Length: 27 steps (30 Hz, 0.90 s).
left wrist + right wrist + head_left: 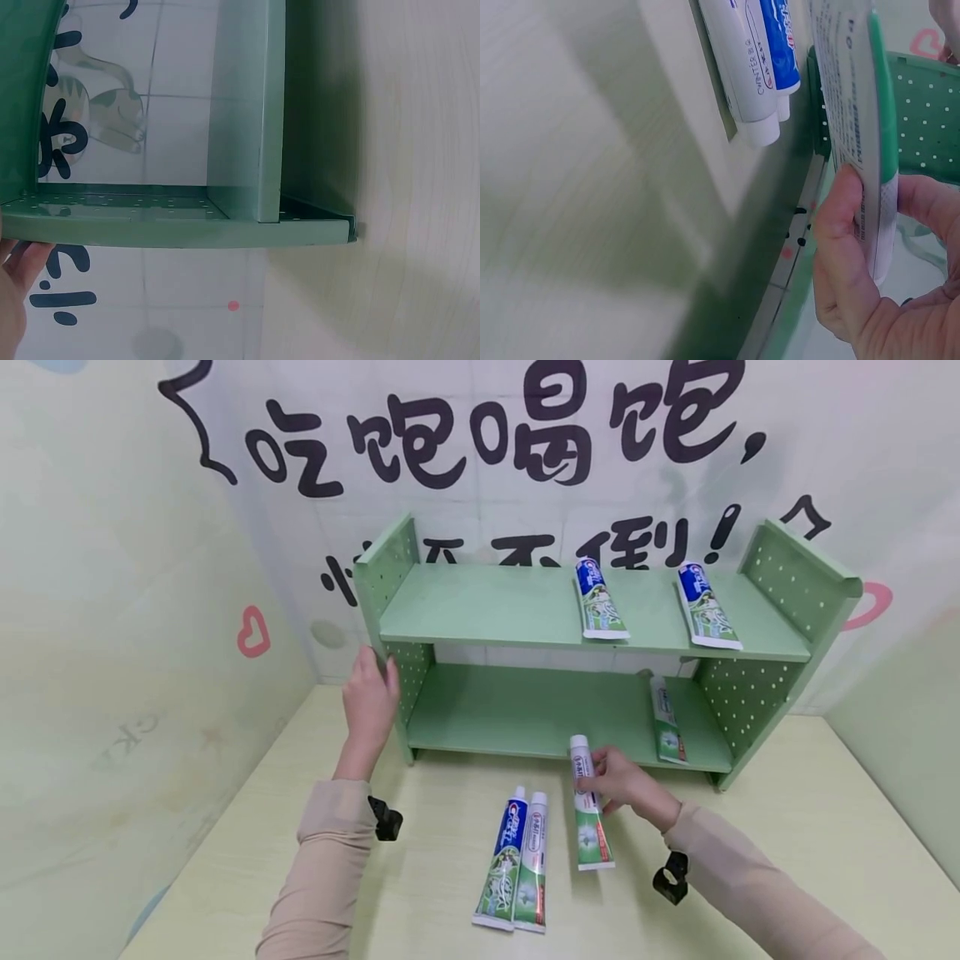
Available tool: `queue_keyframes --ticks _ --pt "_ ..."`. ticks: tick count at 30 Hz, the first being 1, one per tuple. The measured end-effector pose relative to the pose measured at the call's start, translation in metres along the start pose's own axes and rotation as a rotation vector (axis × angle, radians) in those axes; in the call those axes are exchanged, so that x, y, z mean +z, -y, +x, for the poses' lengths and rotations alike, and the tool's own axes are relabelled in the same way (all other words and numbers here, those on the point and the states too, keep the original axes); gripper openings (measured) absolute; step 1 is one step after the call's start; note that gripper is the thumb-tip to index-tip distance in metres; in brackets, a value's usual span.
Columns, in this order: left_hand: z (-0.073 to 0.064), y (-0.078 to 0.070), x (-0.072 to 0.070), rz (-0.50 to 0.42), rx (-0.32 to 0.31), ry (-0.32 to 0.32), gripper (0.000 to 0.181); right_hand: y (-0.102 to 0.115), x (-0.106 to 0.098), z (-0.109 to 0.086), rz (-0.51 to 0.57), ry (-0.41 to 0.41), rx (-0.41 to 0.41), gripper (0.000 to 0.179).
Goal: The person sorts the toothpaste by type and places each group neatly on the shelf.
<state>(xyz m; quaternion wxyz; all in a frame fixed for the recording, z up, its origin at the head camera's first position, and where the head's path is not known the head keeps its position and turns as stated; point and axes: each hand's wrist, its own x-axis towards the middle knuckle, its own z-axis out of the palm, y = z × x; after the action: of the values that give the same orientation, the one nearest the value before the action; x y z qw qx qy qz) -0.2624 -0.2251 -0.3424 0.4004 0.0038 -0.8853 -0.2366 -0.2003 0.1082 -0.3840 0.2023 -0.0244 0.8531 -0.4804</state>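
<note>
My right hand [626, 783] pinches a white-and-green toothpaste tube [588, 827] between thumb and fingers, cap end up, in front of the lower shelf. The right wrist view shows this tube [855, 97] edge-on, the thumb on one face and fingers on the other. My left hand [371, 693] holds the left side panel of a green two-tier shelf [480, 610]; its fingers [28, 262] show at the panel's outer face in the left wrist view. On the table lie a blue-and-green toothpaste tube [501, 868] and another white-and-green tube [532, 868], side by side.
Two blue-and-green tubes, one nearer the middle [600, 602] and one farther right [707, 606], lie on the upper shelf. A white-and-green tube [666, 718] lies at the lower shelf's right. Behind the shelf stands a wall [465, 518] with black lettering.
</note>
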Motion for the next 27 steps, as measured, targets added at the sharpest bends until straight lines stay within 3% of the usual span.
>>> queue_keyframes --ticks 7,14,27 --pt "-0.001 -0.001 -0.001 0.001 0.002 -0.001 0.024 0.001 -0.009 0.007 0.031 0.017 -0.039 0.055" --pt "-0.001 -0.001 -0.002 0.013 0.016 -0.019 0.025 0.002 -0.015 0.021 0.033 -0.013 -0.002 0.061" --pt "-0.001 0.001 -0.001 0.013 0.026 -0.019 0.025 0.009 -0.03 0.036 0.044 -0.004 -0.019 0.063"
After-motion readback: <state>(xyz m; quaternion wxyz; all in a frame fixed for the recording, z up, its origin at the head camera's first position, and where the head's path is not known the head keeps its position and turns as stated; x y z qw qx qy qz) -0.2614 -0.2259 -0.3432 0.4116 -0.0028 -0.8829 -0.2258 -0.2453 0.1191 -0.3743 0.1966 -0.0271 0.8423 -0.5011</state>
